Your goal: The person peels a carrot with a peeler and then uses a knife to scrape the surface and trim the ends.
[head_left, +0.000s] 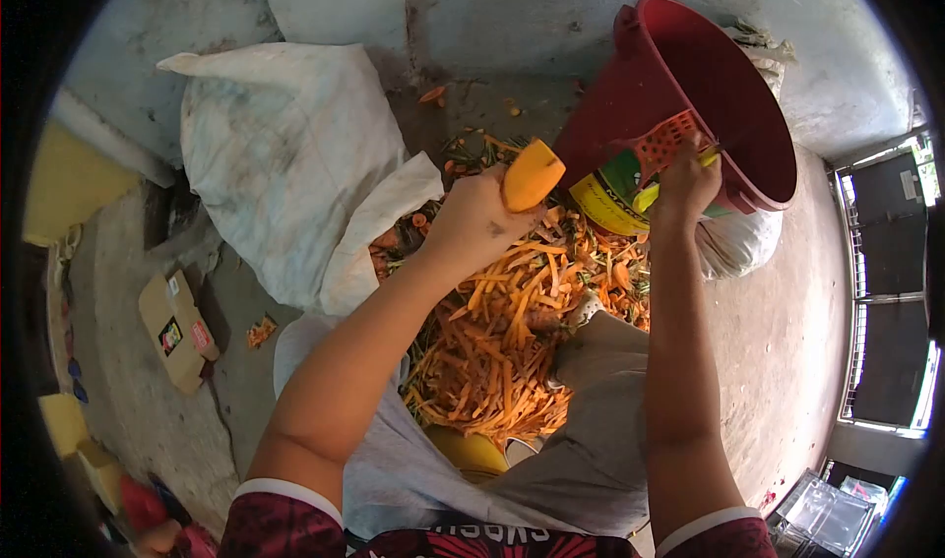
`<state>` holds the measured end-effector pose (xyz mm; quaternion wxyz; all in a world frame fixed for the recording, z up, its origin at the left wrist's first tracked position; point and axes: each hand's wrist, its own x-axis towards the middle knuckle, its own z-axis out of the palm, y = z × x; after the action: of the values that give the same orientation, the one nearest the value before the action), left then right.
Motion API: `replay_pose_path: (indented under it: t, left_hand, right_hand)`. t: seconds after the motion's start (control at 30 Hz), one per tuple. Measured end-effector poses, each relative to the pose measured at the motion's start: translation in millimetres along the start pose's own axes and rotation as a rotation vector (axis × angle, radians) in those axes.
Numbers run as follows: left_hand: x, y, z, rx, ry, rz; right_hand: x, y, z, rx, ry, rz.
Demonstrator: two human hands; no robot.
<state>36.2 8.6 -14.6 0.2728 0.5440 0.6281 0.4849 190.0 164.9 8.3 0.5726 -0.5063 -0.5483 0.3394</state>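
Observation:
My left hand (482, 220) is closed around a peeled carrot (535, 174), its cut-looking end pointing up and away from me. To the right, my right hand (689, 177) grips a slim yellow-green peeler (647, 198), whose working end is hard to make out. Right behind that hand is an orange perforated plastic piece (665, 143), overlapping the side of a large dark red bucket (615, 95). Below both hands, a heap of orange carrot peelings (507, 341) covers the floor between my legs.
A white sack (285, 155) lies left of the heap, its mouth toward the carrots. A green and yellow labelled container (605, 202) stands before the red bucket. A cardboard box (177, 332) rests on the left floor. Walls close off the back.

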Motion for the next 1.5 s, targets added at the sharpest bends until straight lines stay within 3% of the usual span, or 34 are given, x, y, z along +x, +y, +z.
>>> replay_pose_path:
  t: [0.07, 0.17, 0.2, 0.3, 0.33, 0.43, 0.57, 0.67, 0.77, 0.83, 0.9, 0.93, 1.0, 1.13, 1.23, 1.3, 1.4, 1.5]
  left_hand:
    - [-2, 0, 2, 0.029, -0.024, -0.031]
    - [-3, 8, 5, 0.03, -0.079, -0.046]
    - [-3, 10, 6, 0.008, -0.095, -0.035]
    - [-5, 13, 3, -0.038, -0.122, -0.016]
    - [-6, 14, 3, -0.053, -0.127, -0.012]
    - [-13, 18, -7, -0.145, -0.182, -0.179]
    - [-12, 3, -7, -0.029, -0.251, -0.161]
    - [-8, 3, -10, -0.022, -0.362, -0.25]
    - [-7, 6, -11, -0.084, -0.399, -0.3]
    - [-9, 2, -8, -0.13, -0.331, -0.311]
    - [-8, -2, -10, -0.364, -0.416, -0.459]
    - [-7, -4, -12, -0.481, -0.457, -0.533]
    - [-4, -5, -18, -0.581, -0.364, -0.473]
    - [-4, -2, -40, -0.427, -0.168, -0.523]
    - [-6, -9, -56, -0.343, -0.127, -0.541]
    - [-10, -15, -63, -0.383, -0.131, -0.513]
    - [-16, -20, -73, -0.291, -0.189, -0.514]
    - [-20, -20, -84, -0.236, -0.144, -0.54]
  right_hand:
    - [-18, -29, 9, 0.321, -0.049, 0.082]
    - [-41, -25, 25, -0.255, -0.067, -0.209]
    - [-56, -49, 27, -0.305, -0.112, -0.184]
    - [-16, -9, 17, -0.21, 0.036, -0.307]
    - [-6, -16, 9, 0.034, 0.073, 0.025]
    - [37, 9, -18, 0.164, 0.082, 0.183]
    - [-2, -12, -6, 0.206, -0.416, 0.314]
    - [-34, -22, 8, 0.256, -0.875, 0.568]
    - [-47, -19, 6, 0.3, -1.235, 0.603]
    - [-52, -27, 6, 0.032, -1.319, 0.4]
    - [-52, -39, 5, -0.192, -1.324, 0.246]
    - [-50, -50, 2, -0.189, -1.315, 0.319]
    - [-37, -67, -8, -0.181, -1.291, 0.465]
    - [8, -68, -45, 0.097, -0.783, 0.283]
    - [76, -24, -84, 0.306, -0.419, 0.1]
    - [87, -17, -99, 0.478, -0.106, 0.217]
    - [115, 20, -119, 0.594, -0.347, 0.224]
    - [106, 23, -93, 0.575, -0.234, 0.293]
